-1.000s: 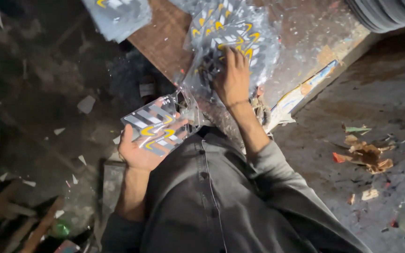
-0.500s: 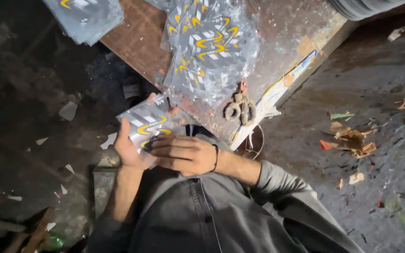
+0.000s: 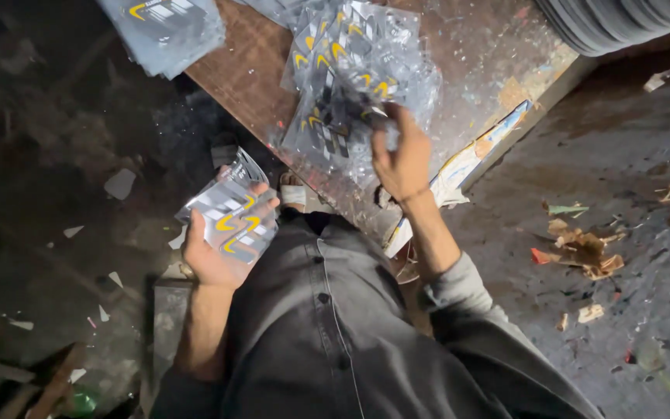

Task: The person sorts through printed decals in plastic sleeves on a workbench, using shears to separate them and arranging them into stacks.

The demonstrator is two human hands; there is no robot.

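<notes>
Several clear packets (image 3: 350, 85) with yellow and white marks lie heaped on the wooden counter (image 3: 250, 77), and our right hand (image 3: 401, 159) pinches one at the heap's near edge, fingers closed on its film. Our left hand (image 3: 222, 248) cups a small stack of packets (image 3: 230, 217) by our lap, fingers curled around it. We judge it best to lift one packet cleanly and square it on the stack.

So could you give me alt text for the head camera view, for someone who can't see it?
Seen from above, a person's left hand holds a small stack of clear packets with yellow and white markings. Their right hand grips one packet from a pile of packets on a worn wooden board. Paper scraps litter the dark floor.
</notes>
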